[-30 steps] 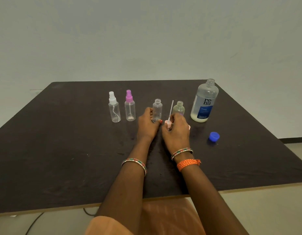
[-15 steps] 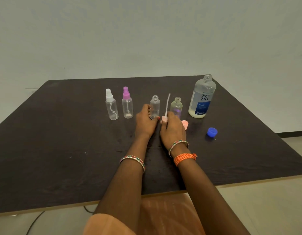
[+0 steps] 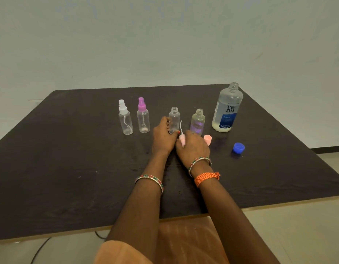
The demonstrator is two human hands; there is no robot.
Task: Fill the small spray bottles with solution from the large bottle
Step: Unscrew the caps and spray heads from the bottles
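Two hands are working at the base of an open small bottle on a dark desk (image 3: 69, 168).

The left hand (image 3: 164, 138) is curling its fingers round the foot of an uncapped clear bottle (image 3: 174, 120), which is standing upright just beyond its fingertips. The right hand (image 3: 192, 147) is lying beside it, gripping a pink spray head (image 3: 182, 139) whose thin dip tube is pointing up between the two hands. Just past the right hand a second open small bottle (image 3: 197, 121) is standing, a pink cap (image 3: 207, 139) touching the desk at that hand's outer side. The large bottle (image 3: 227, 109), uncapped, is standing farther out to the right, a blue cap (image 3: 238, 147) lying nearer. Left of the left hand, a white-topped spray bottle (image 3: 125, 119) and a purple-topped spray bottle (image 3: 143, 117) are standing capped.
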